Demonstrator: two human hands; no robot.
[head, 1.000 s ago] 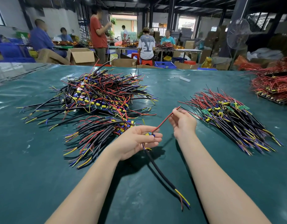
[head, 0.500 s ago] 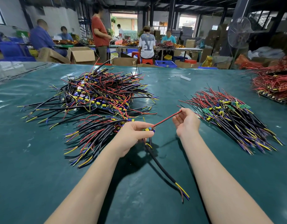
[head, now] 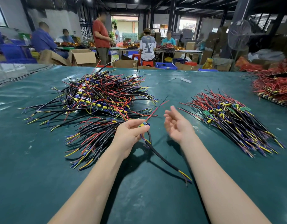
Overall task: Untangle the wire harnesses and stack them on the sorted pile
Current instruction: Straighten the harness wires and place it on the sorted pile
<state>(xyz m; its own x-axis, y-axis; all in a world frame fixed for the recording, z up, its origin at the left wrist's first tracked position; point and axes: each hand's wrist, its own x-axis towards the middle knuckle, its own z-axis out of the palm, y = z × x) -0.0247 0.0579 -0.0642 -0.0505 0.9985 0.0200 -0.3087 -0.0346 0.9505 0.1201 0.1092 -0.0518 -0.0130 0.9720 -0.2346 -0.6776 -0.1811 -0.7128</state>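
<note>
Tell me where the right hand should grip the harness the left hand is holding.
Probably the black cable, midway along, approached from the right: it trails free toward that side and is thicker than the red lead. The left hand pinches the small board.

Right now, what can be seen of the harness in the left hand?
The harness is a small board with yellow and blue parts, pinched by the left hand. A thin red wire runs up-right from it, free. A thick black cable droops down-right toward the table, ending in yellow and blue leads; whether they touch it is unclear. The open right hand is beside it, apart.
</note>
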